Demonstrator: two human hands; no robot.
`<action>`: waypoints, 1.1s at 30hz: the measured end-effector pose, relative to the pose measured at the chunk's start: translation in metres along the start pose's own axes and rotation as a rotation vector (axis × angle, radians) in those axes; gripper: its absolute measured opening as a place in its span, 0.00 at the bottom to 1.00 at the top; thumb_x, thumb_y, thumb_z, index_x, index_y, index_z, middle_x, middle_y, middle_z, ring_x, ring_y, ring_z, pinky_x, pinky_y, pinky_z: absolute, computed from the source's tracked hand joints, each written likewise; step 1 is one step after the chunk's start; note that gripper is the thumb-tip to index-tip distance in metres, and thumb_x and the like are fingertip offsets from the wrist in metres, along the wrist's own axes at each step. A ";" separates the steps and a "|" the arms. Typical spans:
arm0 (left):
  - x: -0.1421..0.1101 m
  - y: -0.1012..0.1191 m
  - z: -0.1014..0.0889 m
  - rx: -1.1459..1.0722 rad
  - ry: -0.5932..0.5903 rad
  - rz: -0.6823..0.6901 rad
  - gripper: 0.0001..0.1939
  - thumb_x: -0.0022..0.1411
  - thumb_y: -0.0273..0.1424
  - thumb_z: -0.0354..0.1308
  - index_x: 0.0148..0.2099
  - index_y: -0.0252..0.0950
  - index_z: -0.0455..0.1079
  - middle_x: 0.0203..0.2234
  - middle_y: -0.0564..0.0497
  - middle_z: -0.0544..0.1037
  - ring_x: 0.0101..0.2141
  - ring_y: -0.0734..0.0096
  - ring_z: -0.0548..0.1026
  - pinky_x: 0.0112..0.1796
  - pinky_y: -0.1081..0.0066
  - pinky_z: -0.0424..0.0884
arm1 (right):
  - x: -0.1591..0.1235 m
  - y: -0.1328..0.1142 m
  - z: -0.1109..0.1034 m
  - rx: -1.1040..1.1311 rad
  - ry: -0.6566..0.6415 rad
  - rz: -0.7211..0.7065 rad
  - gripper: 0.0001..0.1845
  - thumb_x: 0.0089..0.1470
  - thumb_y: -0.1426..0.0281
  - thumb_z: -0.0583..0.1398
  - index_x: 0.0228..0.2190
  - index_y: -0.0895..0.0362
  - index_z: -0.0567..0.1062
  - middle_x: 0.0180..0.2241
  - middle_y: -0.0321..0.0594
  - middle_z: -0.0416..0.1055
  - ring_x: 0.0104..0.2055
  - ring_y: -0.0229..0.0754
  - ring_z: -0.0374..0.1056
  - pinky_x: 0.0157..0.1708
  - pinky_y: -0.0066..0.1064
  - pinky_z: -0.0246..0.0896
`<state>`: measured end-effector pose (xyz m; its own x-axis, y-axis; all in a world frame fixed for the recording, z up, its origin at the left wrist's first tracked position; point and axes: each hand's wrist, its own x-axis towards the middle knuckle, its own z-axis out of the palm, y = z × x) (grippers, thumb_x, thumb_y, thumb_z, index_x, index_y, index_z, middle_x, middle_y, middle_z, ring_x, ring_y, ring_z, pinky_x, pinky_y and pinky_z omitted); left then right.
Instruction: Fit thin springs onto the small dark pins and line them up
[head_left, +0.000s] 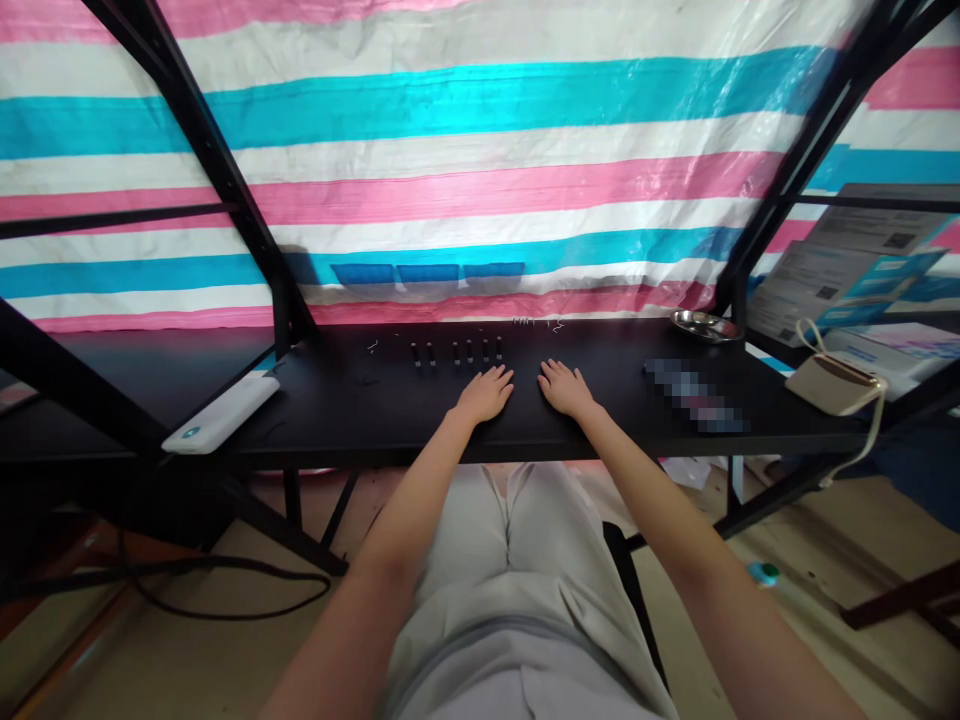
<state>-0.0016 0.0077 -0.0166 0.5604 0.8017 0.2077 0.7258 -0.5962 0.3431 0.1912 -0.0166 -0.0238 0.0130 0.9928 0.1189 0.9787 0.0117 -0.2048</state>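
Observation:
My left hand (486, 393) lies palm down on the black table (375, 420), its fingers spread and nothing in it. Just beyond its fingertips stands a row of several small black cylinders with pale ends (469, 351); their exact kind is too small to make out. My right hand (564, 387) also rests flat on the tabletop, fingers apart, a short way from the left. Behind the hands, near the back edge, are several tiny silvery pieces (525, 322). A few more thin bits (373, 346) lie left of the row.
A shiny metal dish (705, 326) sits at the back right, with a blurred-out object (694, 395) in front of it. On the left is a white power strip or box-like device (223, 413). A beige pouch (836, 383) and boxes (840, 265) stand far right. Black metal posts (255, 220) frame the table.

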 end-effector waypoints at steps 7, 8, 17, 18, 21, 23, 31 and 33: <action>0.000 0.003 -0.003 0.071 -0.084 -0.008 0.24 0.66 0.37 0.39 0.62 0.39 0.55 0.62 0.46 0.53 0.62 0.60 0.51 0.59 0.55 0.48 | 0.000 -0.001 -0.003 0.010 -0.021 0.003 0.28 0.61 0.63 0.40 0.60 0.57 0.54 0.63 0.44 0.46 0.65 0.46 0.40 0.60 0.50 0.35; 0.000 0.003 -0.003 0.070 -0.085 -0.007 0.24 0.66 0.37 0.39 0.62 0.39 0.55 0.62 0.46 0.53 0.62 0.60 0.50 0.59 0.55 0.48 | 0.000 -0.001 -0.003 0.009 -0.021 0.002 0.28 0.61 0.63 0.40 0.60 0.57 0.54 0.63 0.44 0.46 0.65 0.47 0.40 0.60 0.50 0.36; 0.000 0.001 -0.001 0.048 -0.063 -0.007 0.24 0.66 0.37 0.40 0.62 0.40 0.57 0.62 0.46 0.54 0.62 0.61 0.51 0.59 0.55 0.48 | 0.001 0.000 -0.001 -0.004 -0.009 -0.010 0.28 0.61 0.63 0.41 0.60 0.57 0.55 0.63 0.45 0.47 0.65 0.47 0.42 0.60 0.51 0.37; 0.000 0.001 0.000 0.041 -0.059 -0.007 0.24 0.65 0.37 0.41 0.62 0.40 0.57 0.62 0.46 0.54 0.62 0.60 0.51 0.59 0.55 0.48 | 0.001 0.000 -0.001 -0.002 -0.009 -0.009 0.27 0.61 0.63 0.41 0.60 0.56 0.55 0.63 0.44 0.47 0.65 0.47 0.42 0.60 0.51 0.36; 0.000 0.001 -0.001 0.029 -0.055 -0.011 0.24 0.65 0.37 0.42 0.61 0.39 0.58 0.62 0.46 0.55 0.62 0.59 0.52 0.59 0.55 0.49 | 0.001 -0.001 -0.001 0.007 -0.013 -0.003 0.27 0.61 0.63 0.41 0.60 0.57 0.55 0.63 0.44 0.47 0.65 0.47 0.41 0.60 0.51 0.36; 0.000 0.001 -0.002 0.042 -0.067 -0.013 0.24 0.65 0.37 0.41 0.62 0.39 0.57 0.62 0.46 0.54 0.62 0.60 0.51 0.59 0.55 0.48 | 0.000 -0.001 -0.001 0.008 -0.018 -0.001 0.27 0.62 0.63 0.41 0.60 0.58 0.55 0.63 0.44 0.46 0.65 0.47 0.41 0.60 0.51 0.35; -0.001 0.004 -0.004 0.081 -0.101 -0.014 0.25 0.66 0.38 0.38 0.63 0.39 0.54 0.63 0.46 0.52 0.62 0.60 0.50 0.59 0.56 0.47 | -0.001 -0.002 -0.002 0.004 -0.014 -0.001 0.27 0.62 0.63 0.41 0.60 0.57 0.55 0.63 0.44 0.47 0.65 0.47 0.41 0.60 0.51 0.36; -0.001 0.003 -0.003 0.075 -0.093 -0.011 0.25 0.66 0.38 0.38 0.63 0.39 0.55 0.62 0.46 0.52 0.62 0.60 0.50 0.59 0.55 0.48 | -0.001 -0.002 -0.002 0.002 -0.015 -0.001 0.27 0.62 0.63 0.41 0.60 0.57 0.55 0.63 0.44 0.47 0.65 0.47 0.41 0.60 0.51 0.36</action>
<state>-0.0010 0.0048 -0.0129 0.5845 0.8028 0.1175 0.7579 -0.5920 0.2741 0.1898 -0.0179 -0.0217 0.0094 0.9944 0.1050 0.9783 0.0126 -0.2069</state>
